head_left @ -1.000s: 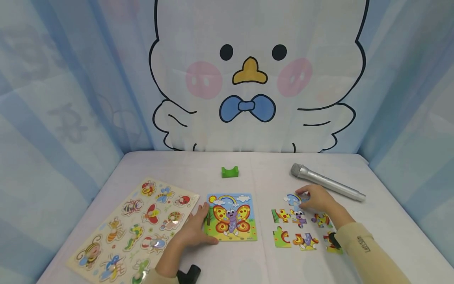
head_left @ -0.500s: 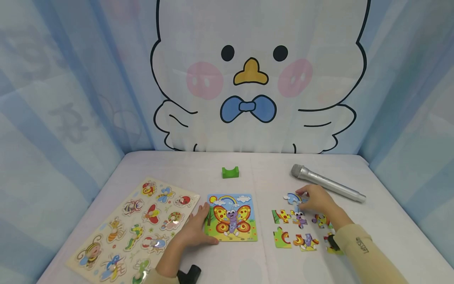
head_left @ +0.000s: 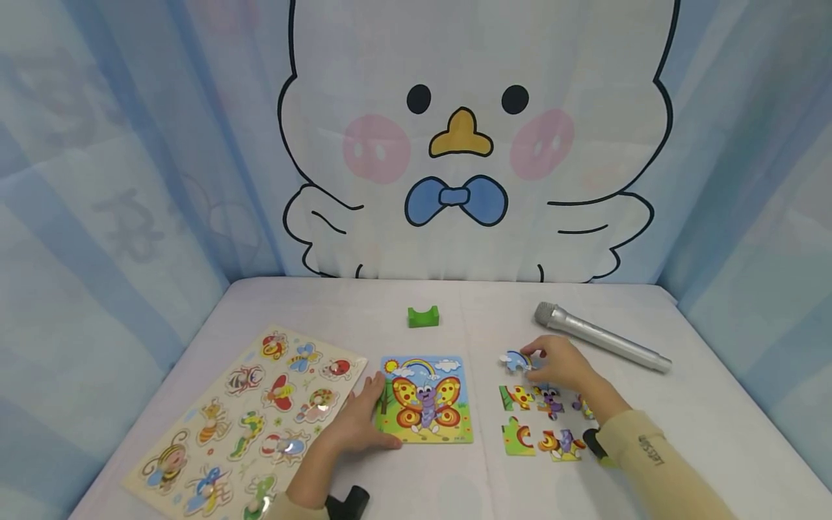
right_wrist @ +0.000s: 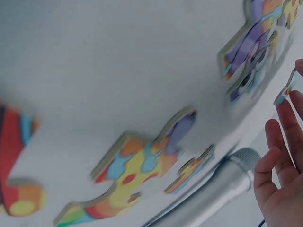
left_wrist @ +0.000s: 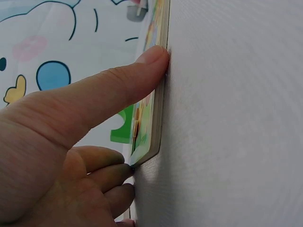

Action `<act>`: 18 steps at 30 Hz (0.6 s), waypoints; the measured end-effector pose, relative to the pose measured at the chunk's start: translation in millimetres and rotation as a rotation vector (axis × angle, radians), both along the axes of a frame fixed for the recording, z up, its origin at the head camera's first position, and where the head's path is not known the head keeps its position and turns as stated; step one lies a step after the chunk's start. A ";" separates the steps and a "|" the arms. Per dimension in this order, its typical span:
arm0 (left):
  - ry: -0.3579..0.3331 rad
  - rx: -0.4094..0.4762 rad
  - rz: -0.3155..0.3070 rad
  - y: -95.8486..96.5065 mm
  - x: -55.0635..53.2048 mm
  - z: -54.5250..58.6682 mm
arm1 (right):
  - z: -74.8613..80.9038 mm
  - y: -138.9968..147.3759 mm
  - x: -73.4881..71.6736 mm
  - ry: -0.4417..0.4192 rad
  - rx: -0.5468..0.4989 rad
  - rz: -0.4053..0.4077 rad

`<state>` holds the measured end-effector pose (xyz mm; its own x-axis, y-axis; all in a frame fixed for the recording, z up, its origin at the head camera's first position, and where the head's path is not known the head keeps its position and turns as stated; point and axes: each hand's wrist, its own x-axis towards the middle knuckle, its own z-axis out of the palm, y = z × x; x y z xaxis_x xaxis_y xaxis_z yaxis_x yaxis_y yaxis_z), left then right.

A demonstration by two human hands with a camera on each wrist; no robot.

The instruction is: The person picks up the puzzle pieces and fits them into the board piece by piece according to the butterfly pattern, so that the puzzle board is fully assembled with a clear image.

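Beige, the sleeve (head_left: 653,448) is covering most of the corner piece (head_left: 608,462), and the arm (head_left: 612,401) is partly hiding the piece above it (head_left: 582,408). In the right wrist view the right hand (head_left: 560,365) is being cut off at three o'clock; its thumb and fingers are pinching the rainbow piece (head_left: 513,360), at two o'clock from the card (head_left: 427,401). The left hand (head_left: 356,422) is resting loosely spread at the card's seven-o'clock corner, thumb and fingertips touching the edges. Its forearm (head_left: 313,473) is overlapping the bug board (head_left: 230,417), which the head view is cropping, at nine. A green block (head_left: 423,318) is sitting at twelve, a microphone (head_left: 603,339) is lying beyond the right hand, four more pieces (head_left: 518,437) near three. White cloth (head_left: 425,484) is lying beneath; a bird-print curtain (head_left: 468,43) is hanging behind.
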<state>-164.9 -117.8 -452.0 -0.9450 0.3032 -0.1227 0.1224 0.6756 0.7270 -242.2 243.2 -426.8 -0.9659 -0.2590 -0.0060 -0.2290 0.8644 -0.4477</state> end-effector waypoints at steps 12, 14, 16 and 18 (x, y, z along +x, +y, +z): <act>-0.009 0.006 0.013 0.9 0.6 1.0 | 2.6 -42.8 -2.1 -0.006 -0.034 0.055; -0.007 0.006 0.010 0.9 0.4 0.7 | 3.1 -51.0 -2.5 -0.008 -0.047 0.070; -0.007 0.005 0.007 0.7 0.3 0.1 | 3.7 -60.2 -2.6 -0.015 -0.055 0.078; -0.009 0.004 0.009 0.7 0.3 -0.4 | 4.3 -69.7 -2.9 -0.023 -0.061 0.090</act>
<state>-164.7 -117.1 -452.5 -0.9466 0.2949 -0.1304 0.1094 0.6741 0.7305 -245.1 173.5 -422.5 -0.9386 -0.3449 -0.0092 -0.2934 0.8120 -0.5045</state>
